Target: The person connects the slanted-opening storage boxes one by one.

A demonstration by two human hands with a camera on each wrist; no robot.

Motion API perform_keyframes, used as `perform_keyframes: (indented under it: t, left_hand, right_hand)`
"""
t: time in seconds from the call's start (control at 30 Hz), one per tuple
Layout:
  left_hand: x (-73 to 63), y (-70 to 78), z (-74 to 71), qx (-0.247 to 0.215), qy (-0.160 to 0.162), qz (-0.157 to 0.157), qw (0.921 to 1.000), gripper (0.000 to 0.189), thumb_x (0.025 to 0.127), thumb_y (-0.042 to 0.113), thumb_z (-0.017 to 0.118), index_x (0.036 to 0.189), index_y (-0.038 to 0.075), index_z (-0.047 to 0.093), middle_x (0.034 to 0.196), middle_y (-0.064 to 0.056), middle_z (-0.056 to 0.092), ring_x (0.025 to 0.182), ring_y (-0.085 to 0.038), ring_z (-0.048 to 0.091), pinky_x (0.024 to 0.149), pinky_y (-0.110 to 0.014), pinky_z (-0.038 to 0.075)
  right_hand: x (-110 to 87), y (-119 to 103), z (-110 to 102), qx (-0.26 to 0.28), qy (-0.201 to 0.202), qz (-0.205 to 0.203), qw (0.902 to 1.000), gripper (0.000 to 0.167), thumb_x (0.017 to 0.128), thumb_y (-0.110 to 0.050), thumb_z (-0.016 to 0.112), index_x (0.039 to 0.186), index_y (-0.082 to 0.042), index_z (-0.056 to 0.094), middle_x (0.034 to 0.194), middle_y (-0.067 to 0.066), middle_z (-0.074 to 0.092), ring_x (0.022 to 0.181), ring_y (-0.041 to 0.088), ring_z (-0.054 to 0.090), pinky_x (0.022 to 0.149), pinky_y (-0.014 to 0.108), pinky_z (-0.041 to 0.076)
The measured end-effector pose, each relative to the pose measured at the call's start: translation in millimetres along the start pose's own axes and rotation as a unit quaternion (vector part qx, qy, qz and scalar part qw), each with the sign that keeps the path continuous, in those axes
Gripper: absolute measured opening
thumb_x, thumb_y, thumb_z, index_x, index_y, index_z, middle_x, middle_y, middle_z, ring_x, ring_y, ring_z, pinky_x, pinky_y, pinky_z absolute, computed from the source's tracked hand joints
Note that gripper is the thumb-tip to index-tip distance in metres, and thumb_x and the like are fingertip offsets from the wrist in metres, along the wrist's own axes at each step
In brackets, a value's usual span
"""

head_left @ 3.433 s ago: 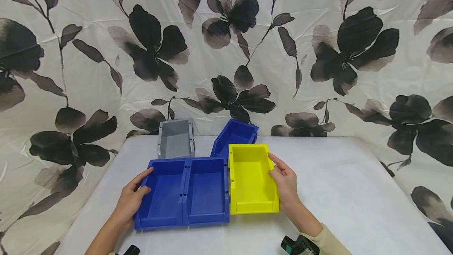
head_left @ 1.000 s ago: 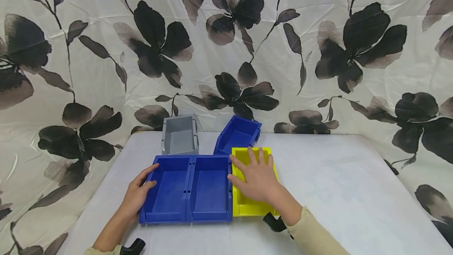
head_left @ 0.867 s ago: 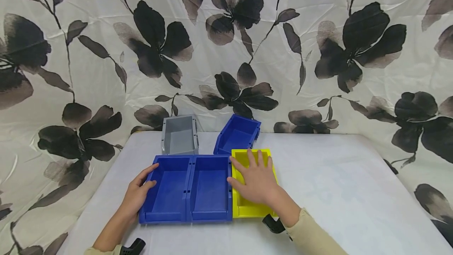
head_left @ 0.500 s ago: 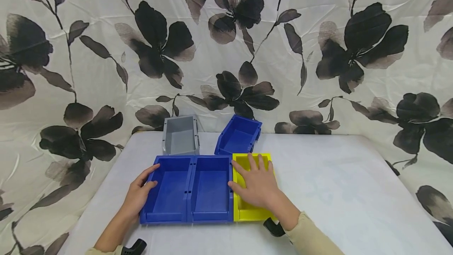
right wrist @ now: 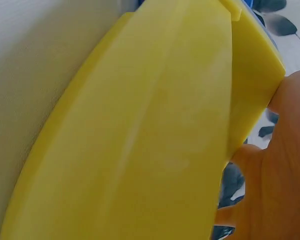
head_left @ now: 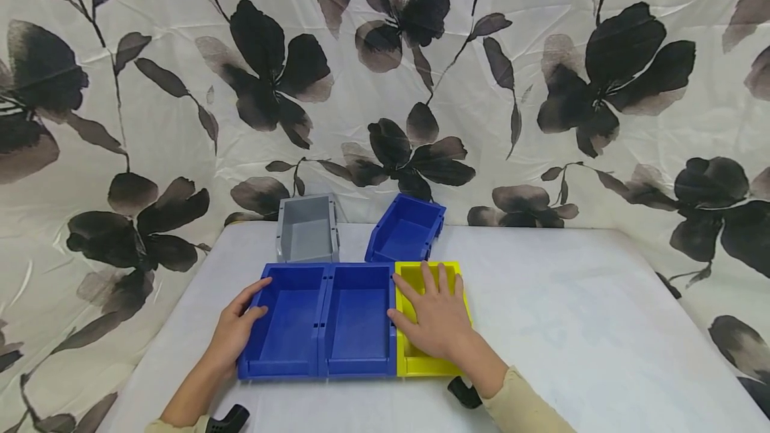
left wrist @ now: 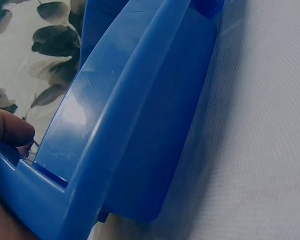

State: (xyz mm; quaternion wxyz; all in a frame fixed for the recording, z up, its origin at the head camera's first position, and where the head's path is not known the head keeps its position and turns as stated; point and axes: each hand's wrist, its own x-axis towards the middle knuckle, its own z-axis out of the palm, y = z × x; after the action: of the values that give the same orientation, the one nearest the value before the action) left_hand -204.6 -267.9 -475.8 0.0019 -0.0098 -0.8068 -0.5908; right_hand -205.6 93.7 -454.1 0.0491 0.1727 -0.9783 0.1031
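Observation:
Two blue plastic storage bins [head_left: 287,316] [head_left: 361,313] sit side by side, and a yellow storage bin [head_left: 415,367] adjoins their right side with its front edge level with theirs. My left hand [head_left: 231,329] grips the outer side wall of the leftmost blue bin, index finger and thumb at its rim; the left wrist view shows that blue bin's wall [left wrist: 140,110] close up. My right hand [head_left: 436,319] lies across the yellow bin with fingers spread, thumb reaching the seam with the blue bin. In the right wrist view the yellow bin's wall [right wrist: 140,125] fills the middle.
Behind the row, a grey bin [head_left: 308,229] stands at back left and another blue bin [head_left: 406,227] stands angled at back centre. All are on a white-covered table [head_left: 571,326]. A floral curtain [head_left: 517,85] hangs behind the table.
My right hand has gone from gripping the yellow bin's right side to lying over its top. The yellow bin has slid toward me, until level with the blue bins. My left hand keeps its grip.

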Motion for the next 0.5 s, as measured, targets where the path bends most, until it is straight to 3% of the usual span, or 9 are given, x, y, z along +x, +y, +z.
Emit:
perform_keyframes:
  t: [0.3,0.5]
  left_hand:
    - [-1.2,1.0,-0.7,0.007,0.001,-0.008,0.9999,0.05,0.1,0.005,0.045,0.149,0.009,0.037,0.159,-0.015,0.017,0.145,-0.036,0.007,0.113,-0.059,0.009]
    - [0.8,-0.4,-0.3,0.003,-0.002,-0.006,1.0,0.05,0.1,0.006,0.046,0.149,0.009,0.038,0.159,-0.015,0.017,0.145,-0.035,0.008,0.113,-0.058,0.01]
  right_hand:
    - [9.5,-2,-19,-0.028,-0.044,-0.004,0.9986,0.068,0.09,-0.07,0.042,0.148,-0.035,0.041,0.151,0.023,0.031,0.133,0.055,0.026,0.106,0.066,0.021]
    - [22.5,6,-37,-0.036,-0.045,-0.016,0.9982,0.059,0.091,-0.06,0.054,0.139,-0.025,0.056,0.134,0.015,0.054,0.113,0.041,0.052,0.092,0.054,0.042]
